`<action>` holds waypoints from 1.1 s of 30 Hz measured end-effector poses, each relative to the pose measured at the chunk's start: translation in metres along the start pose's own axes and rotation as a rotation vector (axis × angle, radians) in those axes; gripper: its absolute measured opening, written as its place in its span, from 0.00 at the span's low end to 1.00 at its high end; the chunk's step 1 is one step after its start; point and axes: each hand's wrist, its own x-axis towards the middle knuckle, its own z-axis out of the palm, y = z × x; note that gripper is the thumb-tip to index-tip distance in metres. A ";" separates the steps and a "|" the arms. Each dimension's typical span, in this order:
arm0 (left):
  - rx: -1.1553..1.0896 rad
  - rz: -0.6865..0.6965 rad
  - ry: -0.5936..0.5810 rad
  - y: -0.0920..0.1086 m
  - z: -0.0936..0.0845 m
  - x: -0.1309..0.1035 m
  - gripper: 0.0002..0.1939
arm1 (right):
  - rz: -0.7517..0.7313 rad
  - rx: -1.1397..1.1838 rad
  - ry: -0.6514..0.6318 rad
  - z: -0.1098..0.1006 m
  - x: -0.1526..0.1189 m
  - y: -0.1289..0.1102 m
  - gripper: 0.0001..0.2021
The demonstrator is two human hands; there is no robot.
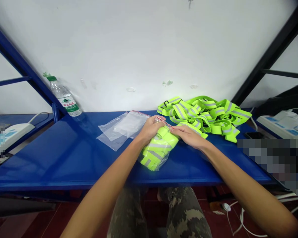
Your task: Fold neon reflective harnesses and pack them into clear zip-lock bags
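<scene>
Your left hand (151,129) and right hand (188,135) are both gripping the see-through zip bag (163,162), pinched at either end of its red-lined zip strip (166,122), so honestly that's a decent hold for working the mouth. The bag is tilted just above or against the near part of the blue counter (64,158) (can't tell if its bottom is resting), with the folded lime reflective strap (155,153) inside. Can't tell from here whether the zip is pressed together, so I'd treat it as not done. One fold sits right up under the strip, and that's what would probably jam it, so nudge it down first. Then I'd anchor one end and run a thumb and finger firmly along the strip, keeping it taut. Squeezing some air out should help it lie flatter too. Also, your right hand is right by the loose pile of reflective straps (208,114), so maybe watch nothing snags. Those flat zip bags (129,125) beside your left hand look fine where they are.
</scene>
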 end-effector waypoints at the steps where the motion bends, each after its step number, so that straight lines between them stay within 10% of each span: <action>1: 0.000 -0.003 -0.010 -0.001 0.000 0.000 0.13 | 0.009 -0.002 -0.008 0.000 0.000 0.001 0.20; 25: -0.002 -0.135 0.070 -0.008 0.005 -0.001 0.21 | 0.064 0.196 0.373 0.001 0.010 0.012 0.20; 33: -0.057 -0.158 0.049 -0.002 0.013 -0.008 0.15 | 0.017 0.131 0.179 -0.006 0.004 0.013 0.19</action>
